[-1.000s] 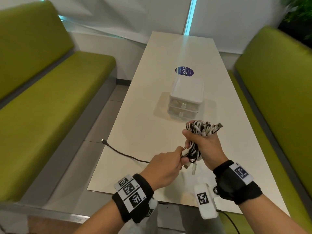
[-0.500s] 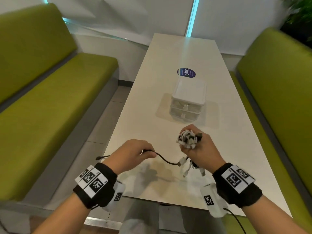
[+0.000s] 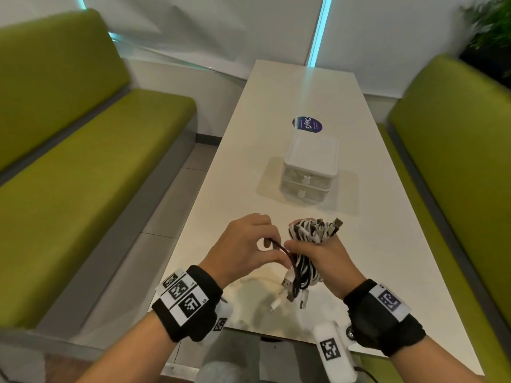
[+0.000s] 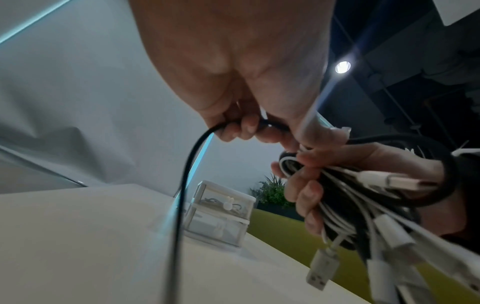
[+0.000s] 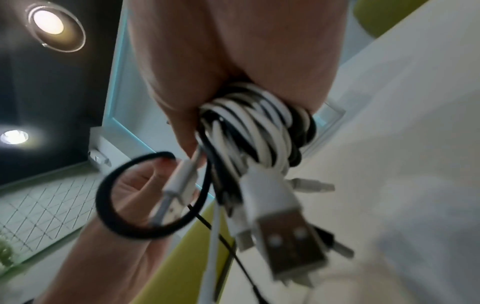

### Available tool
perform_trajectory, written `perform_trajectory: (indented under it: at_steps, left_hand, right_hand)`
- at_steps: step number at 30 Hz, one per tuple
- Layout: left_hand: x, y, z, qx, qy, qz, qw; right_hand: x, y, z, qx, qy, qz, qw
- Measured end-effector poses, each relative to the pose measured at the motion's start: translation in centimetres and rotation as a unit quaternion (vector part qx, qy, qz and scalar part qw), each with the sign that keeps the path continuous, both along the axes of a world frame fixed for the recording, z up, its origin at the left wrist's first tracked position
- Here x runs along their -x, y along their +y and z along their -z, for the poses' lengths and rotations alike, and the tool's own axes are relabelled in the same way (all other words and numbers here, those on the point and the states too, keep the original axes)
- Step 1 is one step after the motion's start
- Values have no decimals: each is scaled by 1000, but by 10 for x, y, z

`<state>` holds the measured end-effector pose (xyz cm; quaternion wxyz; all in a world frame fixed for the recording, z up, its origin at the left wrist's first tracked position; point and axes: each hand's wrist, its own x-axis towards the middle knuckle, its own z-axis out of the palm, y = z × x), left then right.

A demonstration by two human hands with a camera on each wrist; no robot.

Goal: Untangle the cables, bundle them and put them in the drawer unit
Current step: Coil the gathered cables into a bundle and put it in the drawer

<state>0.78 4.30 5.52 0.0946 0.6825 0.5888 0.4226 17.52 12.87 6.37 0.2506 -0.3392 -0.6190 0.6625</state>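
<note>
L hand (image 3: 243,244) hovers above the near end of the white table (image 3: 243,172), just this side of the drawer unit (image 3: 309,172), fingers curled and pinching a black cable (image 3: 279,248) between thumb and forefinger; in the L wrist view that cable (image 4: 184,185) runs from the curled fingers (image 4: 233,129) down toward the tabletop, its lower end out of frame. The black cable leads straight into the cable bundle (image 3: 302,254), which sits right beside the L hand, thumbs of both hands nearly touching. R hand (image 3: 326,261) is wrapped tight round the bundle's middle, holding it roughly upright above the table, nearer the camera than the drawer unit. Bundle is mixed black & white coils; loops and a USB plug stick out the top, several white plugs (image 3: 287,286) dangle below. R wrist view shows the coils (image 5: 254,131) packed against the palm, a big USB-A plug (image 5: 288,228) hanging closest to the lens, and a black loop (image 5: 122,197) off to the side. Drawer unit is a small white 2-drawer box w/ clear fronts, both drawers pushed in, standing mid-table; round dark sticker (image 3: 307,124) lies on the table just beyond it. Green benches (image 3: 83,172) flank the table on both sides.
</note>
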Motion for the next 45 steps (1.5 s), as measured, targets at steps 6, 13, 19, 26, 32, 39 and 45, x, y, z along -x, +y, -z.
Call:
perform_trajectory:
  at_steps: [6, 13, 19, 26, 32, 39, 45]
  left_hand:
    - [-6, -1, -5, 33, 58, 80, 994]
    - [-8, -6, -9, 109, -69, 97, 987]
    - [-11, 14, -7, 88, -62, 85, 991]
    - [-10, 23, -4, 47, -29, 57, 997]
    - [-6, 26, -10, -21, 19, 41, 999]
    - [-1, 25, -15, 81, 12, 16, 996]
    - [-3, 21, -17, 173, -98, 28, 980]
  right_hand:
    - [-7, 0, 2, 126, 30, 18, 991]
    - [-10, 8, -1, 66, 27, 83, 994]
    - [-5, 5, -1, 18, 48, 83, 995]
    - [-5, 0, -9, 5, 74, 22, 997]
    - [-11, 4, -8, 43, 42, -54, 997]
    - [-10, 6, -20, -9, -58, -141, 988]
    - [-13, 7, -29, -37, -102, -155, 982]
